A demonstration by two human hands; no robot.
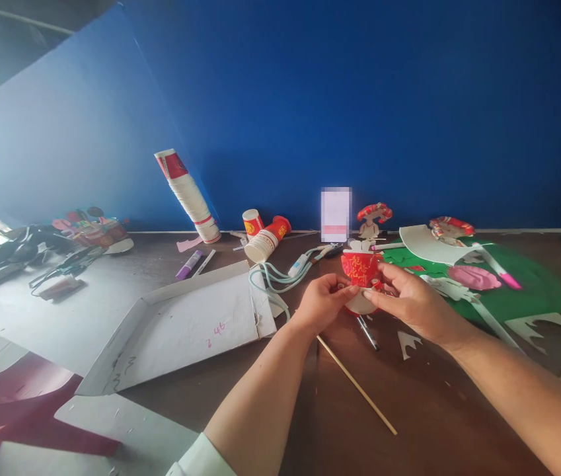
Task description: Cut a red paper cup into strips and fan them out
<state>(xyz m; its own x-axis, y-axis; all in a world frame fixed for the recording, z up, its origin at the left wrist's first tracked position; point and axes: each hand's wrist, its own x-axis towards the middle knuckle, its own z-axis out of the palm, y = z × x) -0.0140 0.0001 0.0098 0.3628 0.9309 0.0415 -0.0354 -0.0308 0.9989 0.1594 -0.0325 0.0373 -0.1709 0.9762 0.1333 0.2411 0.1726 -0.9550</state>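
Observation:
My left hand [324,301] and my right hand [411,301] both grip a cut-open paper cup [359,266] over the table. It has red sides with gold characters and a pale round bottom turned toward me, where both thumbs press. White cut shapes show above its top edge. The fingers behind the cup are partly hidden. Just below the hands, a pen [368,332] lies on the table. A thin wooden stick [357,385] rests nearer to me, between my forearms. White paper scraps [409,344] lie beside my right wrist.
A shallow white cardboard box lid [186,337] lies left of my hands, with a pale cable [280,284] beside it. Stacked paper cups [188,198] lean near the blue partition [359,99]. Right are a green mat [532,271], cup cutouts and markers. A pink chair [27,410] stands lower left.

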